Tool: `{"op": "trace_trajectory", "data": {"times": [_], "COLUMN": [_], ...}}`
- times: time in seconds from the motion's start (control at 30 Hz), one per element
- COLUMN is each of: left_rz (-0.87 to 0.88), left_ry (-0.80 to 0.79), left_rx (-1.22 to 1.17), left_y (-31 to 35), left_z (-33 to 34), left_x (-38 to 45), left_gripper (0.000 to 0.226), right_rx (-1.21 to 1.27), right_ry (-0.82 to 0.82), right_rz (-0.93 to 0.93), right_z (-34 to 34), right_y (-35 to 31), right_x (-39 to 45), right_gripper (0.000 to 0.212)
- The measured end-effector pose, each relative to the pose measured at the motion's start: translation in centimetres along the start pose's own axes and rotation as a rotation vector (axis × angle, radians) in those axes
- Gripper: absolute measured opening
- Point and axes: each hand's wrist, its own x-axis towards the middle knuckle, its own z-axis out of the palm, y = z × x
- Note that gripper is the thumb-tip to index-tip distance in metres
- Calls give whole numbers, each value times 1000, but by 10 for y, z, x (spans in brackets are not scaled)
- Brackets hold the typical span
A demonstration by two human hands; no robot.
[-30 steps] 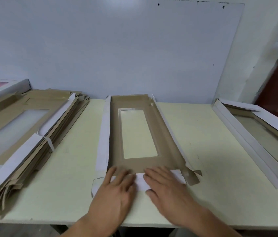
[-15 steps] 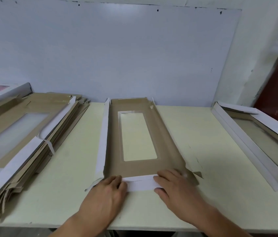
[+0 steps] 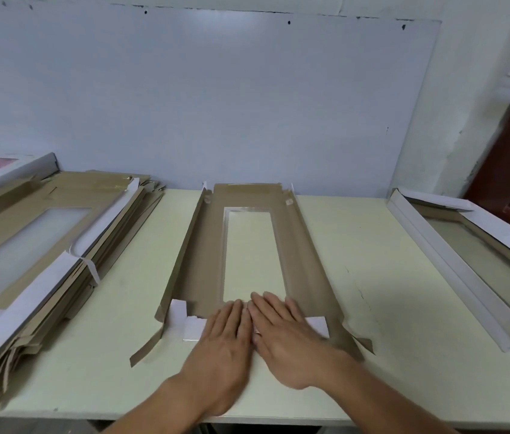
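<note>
Pressing down side by side, the left hand (image 3: 225,343) and the right hand (image 3: 281,336) lay flat, fingers straight, gripping nothing, on the white near-end flap (image 3: 195,328) of the flat brown cardboard box blank with a rectangular window (image 3: 206,261). That blank lay lengthwise mid-way across the pale yellow table (image 3: 372,277), its long sides tilted up. A stack of similar brown window blanks (image 3: 59,245) sat to the left, a folded white-edged box (image 3: 454,264) well apart on the right.

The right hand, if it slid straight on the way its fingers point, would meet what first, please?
Probably the window of the flat box: the right hand presses flat with fingertips at the window's near edge, pointing away and slightly left. Whether film covers it is unclear.
</note>
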Motion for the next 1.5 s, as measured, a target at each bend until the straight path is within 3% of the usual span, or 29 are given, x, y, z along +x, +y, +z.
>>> {"op": "trace_trajectory", "data": {"times": [0.13, 0.33, 0.37, 0.43, 0.5, 0.57, 0.6, 0.67, 0.77, 0.83, 0.9, 0.97, 1.0, 1.1, 1.17, 1.23, 1.33, 1.4, 1.43, 1.5], "left_rz": [0, -13, -27, 3, 109, 160, 162, 183, 255, 334, 366, 303, 237, -41, -129, -45, 263, 502, 567, 455], "left_ry": [-296, -314, -231, -10, 98, 133, 132, 108, 37, -35, -77, -11, 76, 294, 426, 521, 392, 346, 271, 144], "left_rx": [-304, -108, -106, -159, -290, -407, -446, -505, -578, -551, -476, -370, -301, -176, -249, -406, -547, -442, -280, -33], "left_y": [-19, -21, -18, -10, -3, 1, 3, 1, -16, -36, -63, -93, -106, -129, -118, -88, -27, 7, 23, 36], "left_z": [12, 11, 10, 5, 1, -3, -7, -11, -14, -18, -26, -33, -35, -47, -55, -60, -56, -45, -39, -41], "left_x": [-7, -5, -1, 10, 18, 24, 25, 20, 7, -1, -8, -11, -13, -10, -7, -11, -20, -19, -18, -18], "left_gripper": [96, 111, 108, 76, 39, 25, 24, 27, 24, 25, 26, 16, 17, 53, 53, 37, 24, 26, 31, 68], "right_rx": [-17, -223, -239, -202, -91, -10, 46, 104, -230, -422, -528, -531, -495, -332, -187, -36, 115, 245, 354, 656], "right_ry": [-137, -133, -129, -63, 45, 162, 206, 180, -40, -130, -168, -228, -265, -321, -329, -331, -284, -234, -206, -146], "right_rz": [92, 155, 129, 56, 15, 0, 27, 107, 117, 56, 7, 17, 31, 6, -19, -28, -10, 94, 188, 375], "right_z": [-3, -11, -15, -25, -43, -57, -65, -77, -85, -88, -94, -97, -96, -93, -92, -89, -80, -72, -70, -67], "right_y": [9, 16, 17, 26, 43, 71, 87, 118, 148, 154, 150, 137, 128, 95, 70, 45, 10, -8, -16, -26], "right_x": [-7, -21, -20, -15, -6, 6, 11, 17, 19, 18, 16, 10, 7, 0, 3, 13, 41, 62, 72, 88], "right_gripper": [83, 97, 96, 83, 55, 34, 36, 67, 95, 79, 37, 16, 14, 11, 15, 25, 27, 30, 30, 26]}}
